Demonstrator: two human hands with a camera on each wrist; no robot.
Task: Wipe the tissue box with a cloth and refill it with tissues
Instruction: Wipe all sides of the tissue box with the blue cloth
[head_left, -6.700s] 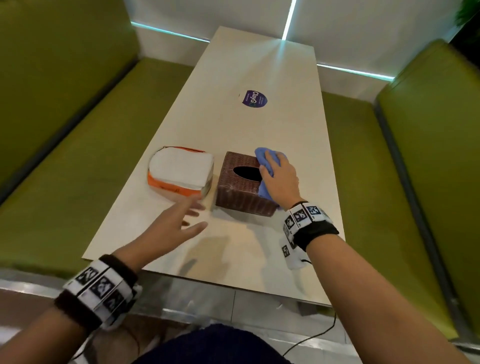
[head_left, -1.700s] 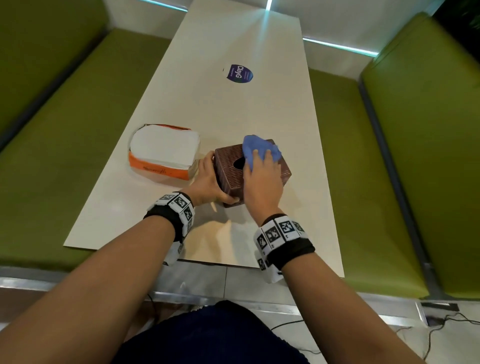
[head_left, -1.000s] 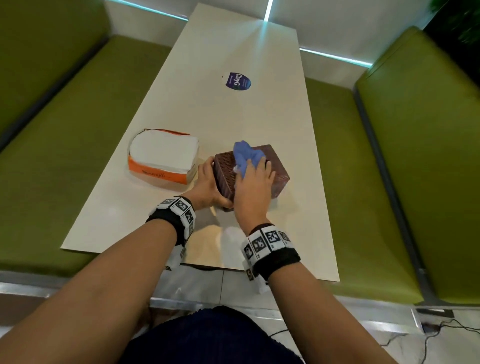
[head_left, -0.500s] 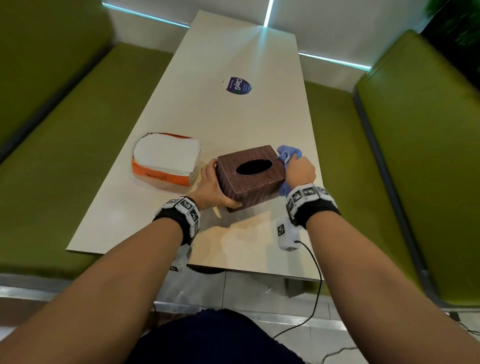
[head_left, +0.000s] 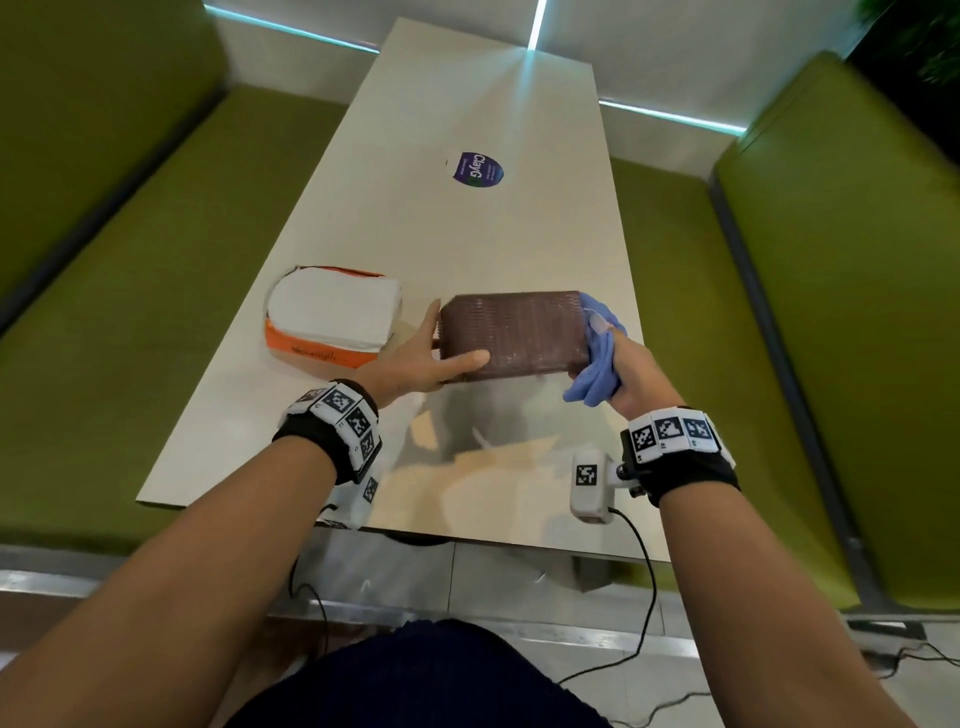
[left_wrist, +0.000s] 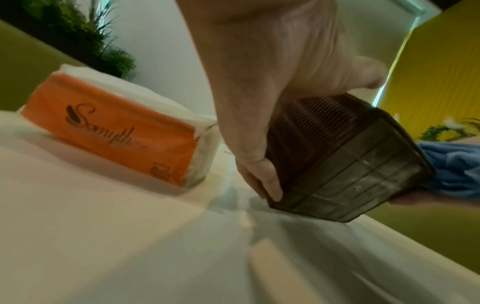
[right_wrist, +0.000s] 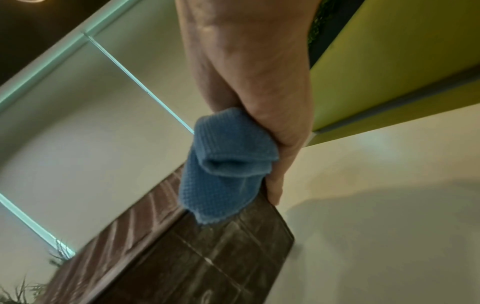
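The tissue box (head_left: 511, 332) is held just above the near middle of the table (head_left: 467, 104), clear of the surface, as the left wrist view shows by the gap and shadow beneath its lower edge. It is gripped at its two ends: the left hand (head_left: 421, 358) is clamped on the left end, thumb laid across the near face and fingers wrapped behind, while the right hand (head_left: 631, 371) is closed round the blue cloth (head_left: 597, 364) and pressed with it against the right end. Such a two-ended hold appears chosen so that the box can be turned over and each face brought to the cloth in turn. The box is tipped onto its side; a plain woven wall is turned toward the head camera, and the ribbed underside is seen from both wrist views, facing down and toward the person. The opening is not visible and is judged to face away. The long axis is laid left to right, roughly level. The pack of tissues (head_left: 332, 317) is kept just to the left of the box, apart from it and within reach, presumably for the refill, which is not yet begun. A round sticker (head_left: 478, 169) is fixed farther along the table.
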